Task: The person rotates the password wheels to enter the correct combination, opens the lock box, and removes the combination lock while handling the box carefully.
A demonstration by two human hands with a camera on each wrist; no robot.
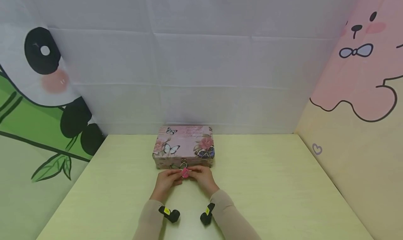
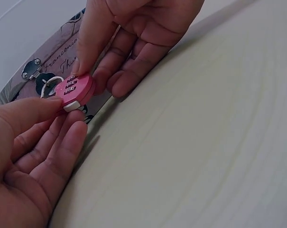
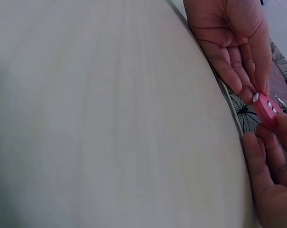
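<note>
Pink padlock (image 1: pixel 185 173) at the near side of a floral box (image 1: pixel 188 140), shackle (image 2: pixel 53 77) at the metal clasp (image 2: pixel 41 83), number dials (image 2: pixel 70 84) showing. From my remote post I see the left hand (image 1: pixel 167 182) pinching it from the left, the right hand (image 1: pixel 203 177) from the right; box sits by the table's (image 1: pixel 267 184) far edge

Shows bright pink on the padlock (image 2: pixel 86 90), white on its small end piece (image 2: pixel 72 106). Runs dusty pink over the box (image 1: pixel 188 142), patterned with flowers (image 1: pixel 206 143) and 3 butterflies (image 1: pixel 171 149) on top. Turns pale yellow on the surface (image 1: pixel 267 177), plain beige on the sleeves (image 1: pixel 151 217).
</note>
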